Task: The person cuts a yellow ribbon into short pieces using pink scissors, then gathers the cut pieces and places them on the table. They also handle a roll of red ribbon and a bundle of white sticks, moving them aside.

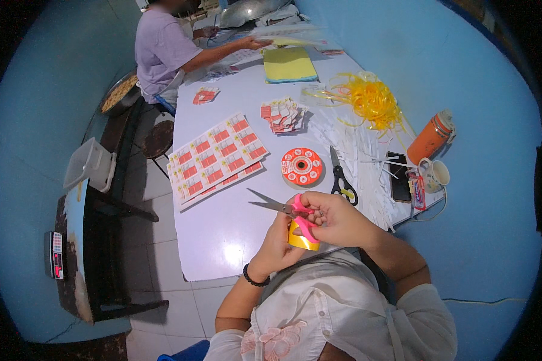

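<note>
Near the table's front edge, my right hand (346, 219) is closed round the pink handles of a pair of scissors (275, 204). Their blades are parted and point left. Just below, my left hand (276, 245) grips a shiny yellow ribbon (303, 241) that looks wound into a loop, partly covered by the fingers and the pink handle. A red-and-white ribbon spool (289, 171) lies flat beyond my hands. Black-handled scissors (344, 185) rest to its right, beside many white paper strips (370, 174).
Printed label sheets (220, 157) and a pile of cut labels (283, 115) are on the table (223, 234). Curled yellow ribbons (370, 102), an orange bottle (430, 137), a cup (435, 175) and a phone (398, 178) line the right. Another person (162, 51) works at the far left.
</note>
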The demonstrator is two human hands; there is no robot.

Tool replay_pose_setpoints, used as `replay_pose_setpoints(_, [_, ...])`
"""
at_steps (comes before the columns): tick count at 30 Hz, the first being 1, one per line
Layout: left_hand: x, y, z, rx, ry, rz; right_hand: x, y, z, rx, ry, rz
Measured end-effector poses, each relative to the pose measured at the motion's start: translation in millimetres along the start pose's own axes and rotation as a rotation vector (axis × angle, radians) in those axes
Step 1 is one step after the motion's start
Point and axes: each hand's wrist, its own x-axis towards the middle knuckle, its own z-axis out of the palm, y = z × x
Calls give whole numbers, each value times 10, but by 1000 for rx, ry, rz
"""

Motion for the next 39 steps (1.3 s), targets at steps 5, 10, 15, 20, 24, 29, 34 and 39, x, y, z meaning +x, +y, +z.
replay_pose_setpoints(5, [3, -15, -72, 195, 172, 39, 85, 108, 16, -68, 116, -91])
replay_pose_setpoints(10, [85, -32, -321, 11, 455, -280, -42, 202, -55, -120, 102, -26])
replay_pose_setpoints(15, [205, -107, -394, 461, 550, -115, -135, 350, -17, -17, -212, 114])
replay_pose_setpoints(20, [200, -50, -369, 642, 493, -231, -163, 436, -1, 163, -230, 204])
replay_pose_setpoints(24, [200, 37, -220, 893, 480, -207, -87, 480, -26, 198, -131, 200])
replay_pose_setpoints(29, [130, 57, -55, 1068, 412, -272, -80, 554, 13, 323, -28, 208])
replay_pose_setpoints(34, [85, -13, -87, 1164, 395, -120, -112, 573, 67, 312, 25, 162])
replay_pose_setpoints(39, [109, -34, -141, 1214, 403, -69, -145, 529, 85, 333, 97, 189])
